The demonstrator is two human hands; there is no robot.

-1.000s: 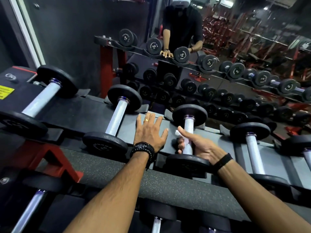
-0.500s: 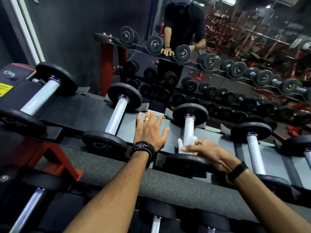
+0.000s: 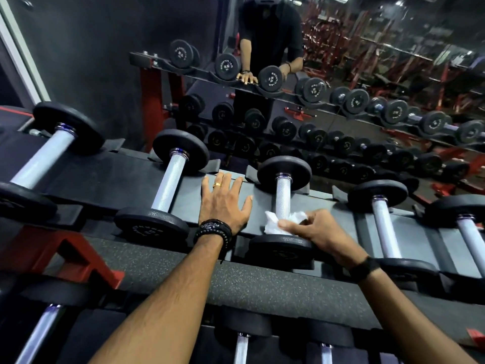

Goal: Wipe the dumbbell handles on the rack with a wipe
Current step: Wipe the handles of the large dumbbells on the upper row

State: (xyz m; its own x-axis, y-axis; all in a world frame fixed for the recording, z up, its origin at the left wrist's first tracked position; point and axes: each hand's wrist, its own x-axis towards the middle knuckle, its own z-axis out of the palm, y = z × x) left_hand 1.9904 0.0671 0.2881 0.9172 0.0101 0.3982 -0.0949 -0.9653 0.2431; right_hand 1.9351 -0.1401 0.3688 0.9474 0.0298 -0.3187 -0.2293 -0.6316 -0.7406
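White wipe (image 3: 275,224), crumpled, sits at the near end of the middle dumbbell handle (image 3: 283,194), pinched there by the curled fingers of the right hand (image 3: 319,232) just above the near weight plate (image 3: 282,249). Left of it, the left hand (image 3: 223,203) lies flat on the rack shelf (image 3: 118,177), fingers straight and spread, holding nothing. With so small a grip, the wipe may bunch or slip off, leaving the far stretch unwiped. Handles to the left and right look untouched.
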